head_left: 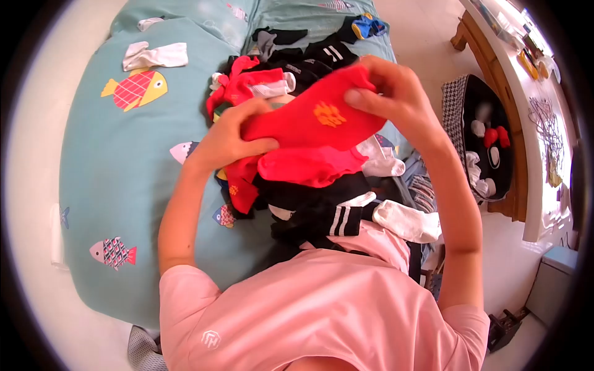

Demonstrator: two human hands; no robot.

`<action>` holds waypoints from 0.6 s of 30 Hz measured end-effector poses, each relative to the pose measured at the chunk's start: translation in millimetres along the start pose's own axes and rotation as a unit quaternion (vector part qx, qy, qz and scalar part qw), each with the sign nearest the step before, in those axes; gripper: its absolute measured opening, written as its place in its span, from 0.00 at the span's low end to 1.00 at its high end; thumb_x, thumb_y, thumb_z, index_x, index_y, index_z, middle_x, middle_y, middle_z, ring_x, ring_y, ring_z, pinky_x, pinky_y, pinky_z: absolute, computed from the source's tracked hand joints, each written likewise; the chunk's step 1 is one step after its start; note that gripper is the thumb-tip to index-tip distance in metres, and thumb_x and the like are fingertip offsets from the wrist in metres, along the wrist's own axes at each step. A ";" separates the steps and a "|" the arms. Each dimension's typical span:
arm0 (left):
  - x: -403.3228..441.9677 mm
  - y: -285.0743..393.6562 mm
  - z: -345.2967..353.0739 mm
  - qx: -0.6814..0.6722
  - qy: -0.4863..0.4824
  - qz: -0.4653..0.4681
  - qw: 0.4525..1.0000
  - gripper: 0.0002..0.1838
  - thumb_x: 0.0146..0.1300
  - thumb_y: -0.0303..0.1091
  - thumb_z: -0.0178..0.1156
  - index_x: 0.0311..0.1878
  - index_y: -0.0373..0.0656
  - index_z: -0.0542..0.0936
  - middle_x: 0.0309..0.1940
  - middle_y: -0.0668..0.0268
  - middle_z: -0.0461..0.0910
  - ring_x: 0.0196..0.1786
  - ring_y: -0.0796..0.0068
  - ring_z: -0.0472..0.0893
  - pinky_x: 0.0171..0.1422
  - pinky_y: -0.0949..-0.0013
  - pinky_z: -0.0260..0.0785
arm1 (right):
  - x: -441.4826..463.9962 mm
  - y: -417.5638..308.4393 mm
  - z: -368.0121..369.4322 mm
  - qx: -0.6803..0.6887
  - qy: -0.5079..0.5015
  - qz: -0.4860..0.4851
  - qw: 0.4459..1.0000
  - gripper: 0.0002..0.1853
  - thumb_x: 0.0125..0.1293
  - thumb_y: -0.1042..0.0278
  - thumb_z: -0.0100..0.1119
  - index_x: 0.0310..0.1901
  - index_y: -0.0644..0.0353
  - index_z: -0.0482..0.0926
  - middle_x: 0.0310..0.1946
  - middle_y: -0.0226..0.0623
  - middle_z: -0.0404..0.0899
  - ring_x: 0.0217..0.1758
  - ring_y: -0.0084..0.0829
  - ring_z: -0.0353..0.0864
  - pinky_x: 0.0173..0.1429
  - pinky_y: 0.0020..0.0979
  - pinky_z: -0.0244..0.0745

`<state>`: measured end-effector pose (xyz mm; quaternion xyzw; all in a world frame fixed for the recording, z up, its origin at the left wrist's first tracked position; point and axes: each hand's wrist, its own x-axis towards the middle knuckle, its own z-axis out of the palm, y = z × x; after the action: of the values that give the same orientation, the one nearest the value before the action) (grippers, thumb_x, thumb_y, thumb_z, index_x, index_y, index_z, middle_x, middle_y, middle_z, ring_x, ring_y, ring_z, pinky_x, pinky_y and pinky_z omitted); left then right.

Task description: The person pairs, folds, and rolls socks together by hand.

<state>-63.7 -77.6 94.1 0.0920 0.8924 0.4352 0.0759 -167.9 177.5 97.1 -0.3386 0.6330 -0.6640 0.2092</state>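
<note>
A red sock (309, 120) with a yellow-orange pattern is stretched between my two hands above a pile of clothing. My left hand (238, 133) pinches its left end, thumb in front. At the upper right end, my right hand (393, 93) grips the sock between thumb and fingers. Just below lies another red sock (312, 166). Black socks with white stripes (343, 221) and a white sock (406, 221) rest close to my body. More red, black and grey socks lie behind my hands.
A lone white sock (156, 55) lies on the green fish-print bedding (142, 173) at left. On the right, an open black bag (455, 117) holds socks beside a wooden-legged table (526, 117). A blue-and-yellow item (369, 26) sits at the far end.
</note>
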 end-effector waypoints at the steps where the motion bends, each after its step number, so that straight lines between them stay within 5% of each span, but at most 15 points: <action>1: -9.1 -7.1 3.3 0.097 0.046 0.017 0.994 0.20 0.45 0.22 0.65 0.45 0.40 0.73 0.42 0.63 0.76 0.50 0.69 0.74 0.61 0.71 0.61 | -11.9 7.2 -3.5 -0.089 0.004 -0.097 0.991 0.07 0.52 0.77 0.60 0.34 0.63 0.77 0.32 0.32 0.79 0.37 0.24 0.77 0.40 0.28 0.74; 3: -25.3 -23.0 31.3 0.254 0.163 0.188 0.935 0.11 0.47 0.24 0.61 0.33 0.44 0.70 0.38 0.65 0.76 0.47 0.66 0.74 0.62 0.61 0.61 | -39.5 34.4 -4.6 -0.255 0.006 -0.276 0.927 0.10 0.44 0.80 0.61 0.31 0.61 0.77 0.32 0.32 0.78 0.38 0.30 0.77 0.41 0.31 0.74; 5: -40.7 -35.6 62.2 0.412 0.184 0.291 0.844 0.09 0.48 0.25 0.59 0.30 0.47 0.69 0.39 0.69 0.77 0.48 0.68 0.74 0.63 0.55 0.60 | -76.2 70.8 9.2 -0.332 -0.003 -0.331 0.883 0.11 0.37 0.75 0.60 0.28 0.58 0.77 0.32 0.33 0.76 0.39 0.36 0.76 0.43 0.34 0.73; 7: -54.3 -67.1 102.0 0.413 0.118 0.318 0.845 0.05 0.50 0.31 0.58 0.28 0.51 0.72 0.40 0.75 0.76 0.50 0.73 0.73 0.64 0.55 0.59 | -117.2 114.6 11.6 -0.403 -0.085 -0.291 0.864 0.10 0.41 0.69 0.58 0.30 0.57 0.77 0.37 0.34 0.74 0.43 0.36 0.75 0.47 0.36 0.72; 18: -97.7 -110.9 132.9 0.343 0.212 0.193 0.895 0.11 0.43 0.24 0.61 0.29 0.48 0.71 0.37 0.73 0.78 0.41 0.70 0.75 0.50 0.63 0.67 | -160.4 162.8 17.1 -0.407 -0.031 -0.227 0.884 0.12 0.38 0.68 0.59 0.30 0.56 0.78 0.37 0.34 0.74 0.41 0.36 0.74 0.48 0.39 0.73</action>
<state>49.0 -65.7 -69.2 0.1885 0.9457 0.1178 -0.2370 -70.6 260.9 -92.9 -0.5485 0.7469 -0.3664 -0.0840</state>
